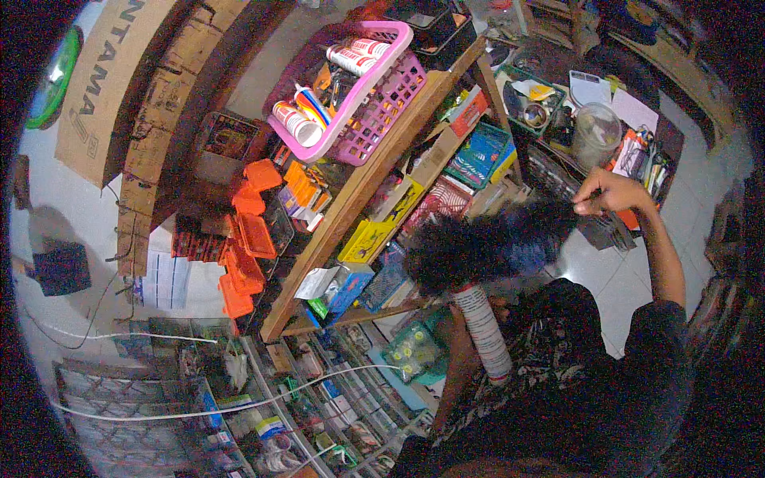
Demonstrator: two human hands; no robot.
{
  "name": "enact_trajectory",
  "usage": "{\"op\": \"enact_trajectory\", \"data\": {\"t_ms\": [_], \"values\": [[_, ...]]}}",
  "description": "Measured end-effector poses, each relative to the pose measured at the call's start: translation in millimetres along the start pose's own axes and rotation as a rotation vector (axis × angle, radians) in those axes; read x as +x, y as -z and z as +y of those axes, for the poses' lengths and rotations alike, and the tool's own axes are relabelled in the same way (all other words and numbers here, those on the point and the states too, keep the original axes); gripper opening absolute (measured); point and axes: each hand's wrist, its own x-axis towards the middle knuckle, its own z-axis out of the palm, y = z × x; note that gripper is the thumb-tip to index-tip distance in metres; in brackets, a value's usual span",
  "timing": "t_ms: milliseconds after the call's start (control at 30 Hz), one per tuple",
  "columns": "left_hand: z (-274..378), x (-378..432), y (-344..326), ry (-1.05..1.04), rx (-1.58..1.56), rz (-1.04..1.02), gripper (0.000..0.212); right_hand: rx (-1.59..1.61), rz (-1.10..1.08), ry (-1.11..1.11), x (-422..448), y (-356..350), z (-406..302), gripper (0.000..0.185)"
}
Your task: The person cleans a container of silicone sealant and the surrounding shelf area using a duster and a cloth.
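Observation:
In my right hand is one end of a dark, fluffy duster. The duster is blurred and stretches left across the view to the end of a white cartridge that bears red and dark writing. My left hand is around this cartridge, mostly hidden in shadow and behind it. The cartridge stands at a tilt in front of my dark patterned clothing. Behind the duster is a wooden shelf with boxed goods, including a yellow box and a blue box.
A pink plastic basket with sealant cartridges sits on top of the shelf. Orange plastic containers are stacked to its left. Below lies a compartmented display case, crossed by a white cable. A clear plastic jar and pens stand at right.

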Motion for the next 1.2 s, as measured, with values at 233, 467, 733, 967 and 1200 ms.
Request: {"op": "enact_trajectory", "data": {"t_ms": [233,467,733,967,1200], "values": [[0,1,-2,0.008,0.017,-0.003,0.065,-0.021,0.002,0.011,-9,1,2,0.038],[0,0,-7,0.01,0.033,-0.012,0.064,-0.013,-0.059,0.029,-4,1,5,0.033],[2,6,-5,0.004,0.033,-0.011,0.063,-0.004,-0.11,-0.024,-3,0,10,0.026],[2,5,-3,-0.003,0.031,-0.004,0.062,-0.041,-0.067,0.019,-4,7,8,0.029],[3,1,-7,-0.003,0.032,-0.001,0.062,-0.073,-0.005,0.025,-5,8,21,0.029]]}}
